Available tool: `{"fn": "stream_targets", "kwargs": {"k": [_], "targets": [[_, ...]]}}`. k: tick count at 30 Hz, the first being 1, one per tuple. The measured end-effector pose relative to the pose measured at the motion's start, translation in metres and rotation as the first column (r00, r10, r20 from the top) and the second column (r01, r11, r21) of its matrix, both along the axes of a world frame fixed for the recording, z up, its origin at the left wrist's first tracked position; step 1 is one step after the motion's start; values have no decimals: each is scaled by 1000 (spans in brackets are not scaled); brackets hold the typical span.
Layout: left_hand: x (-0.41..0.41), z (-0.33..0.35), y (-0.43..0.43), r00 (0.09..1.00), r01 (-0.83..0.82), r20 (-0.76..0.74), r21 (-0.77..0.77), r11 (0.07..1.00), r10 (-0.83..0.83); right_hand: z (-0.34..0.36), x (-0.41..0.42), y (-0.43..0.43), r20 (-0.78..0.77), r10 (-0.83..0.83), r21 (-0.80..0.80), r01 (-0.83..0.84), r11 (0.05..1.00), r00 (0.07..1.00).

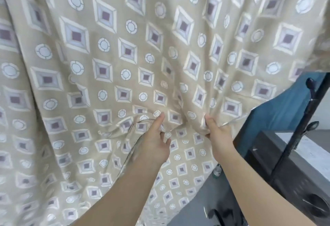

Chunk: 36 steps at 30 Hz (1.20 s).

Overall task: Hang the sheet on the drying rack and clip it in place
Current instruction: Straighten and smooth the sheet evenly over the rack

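Sheet (125,47) is seen hanging from above, filling the view. One fold is pinched by the left hand (153,143); another is gripped in the curled right hand (217,132) just beside it. No clip is seen, so it could be dragged off onto the floor (192,208) by a hard downward tug.

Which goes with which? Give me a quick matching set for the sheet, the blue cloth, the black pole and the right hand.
1 sheet
2 blue cloth
3 black pole
4 right hand

A thin, slanting, far right
B grips a bunched fold
C beige, with squares and circles
D plain, hanging behind the pole

Pairs: 1-C, 2-D, 3-A, 4-B
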<state>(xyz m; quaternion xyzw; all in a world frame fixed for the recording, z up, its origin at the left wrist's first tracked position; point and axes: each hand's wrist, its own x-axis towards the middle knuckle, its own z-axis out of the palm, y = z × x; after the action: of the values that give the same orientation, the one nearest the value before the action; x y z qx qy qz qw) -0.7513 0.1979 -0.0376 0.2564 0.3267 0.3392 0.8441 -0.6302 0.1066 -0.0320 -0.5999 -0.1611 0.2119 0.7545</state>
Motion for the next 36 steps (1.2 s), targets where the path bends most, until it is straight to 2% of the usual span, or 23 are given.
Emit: {"fn": "stream_targets", "kwargs": {"k": [3,6,10,13,16,18,20,22,24,25,26,27,29,31,34,36], "targets": [[16,2,-3,995,33,-97,54,998,-28,-22,-7,-4,-25,48,-137,-51,989,999],[29,8,-9,992,105,-80,141,984,-94,-32,-20,-6,-55,126,-189,-134,973,991],[33,26,-7,998,20,-57,292,956,-3,-33,-27,-5,-60,180,-177,-188,966,982],[30,32,0,989,19,-138,444,896,48,-28,-18,-9,-66,185,-188,-194,963,981],[27,29,10,971,25,-219,499,866,98,-19,0,-21,-123,212,-54,-219,974,970],[25,27,14,972,16,-209,521,853,109,-8,13,-29,-160,254,170,-227,959,954],[20,27,12,983,-35,-142,488,872,119,7,26,-39,-192,274,437,-168,884,942],[13,27,5,997,-78,20,366,927,76,22,38,-45,-225,261,555,-96,826,939],[4,28,-10,974,-27,223,295,955,-41,26,44,-45,-237,171,484,-37,875,956],[1,25,-20,952,16,287,306,952,-108,26,44,-44,-227,124,439,-12,898,966],[0,21,-29,947,42,287,334,941,-144,24,43,-42,-218,81,412,16,911,973],[0,16,-38,954,58,254,369,928,-160,22,42,-41,-215,45,389,43,920,976],[6,8,-46,986,76,96,456,887,-134,21,36,-37,-194,-4,346,73,935,981],[16,9,-42,992,121,-35,565,817,-123,21,30,-33,-146,-17,315,63,947,989],[25,22,-25,992,50,-125,549,834,22,23,31,-32,-147,67,281,-23,959,987],[26,29,-13,971,13,-204,559,829,123,34,35,-38,-192,137,329,-67,942,972]]}}
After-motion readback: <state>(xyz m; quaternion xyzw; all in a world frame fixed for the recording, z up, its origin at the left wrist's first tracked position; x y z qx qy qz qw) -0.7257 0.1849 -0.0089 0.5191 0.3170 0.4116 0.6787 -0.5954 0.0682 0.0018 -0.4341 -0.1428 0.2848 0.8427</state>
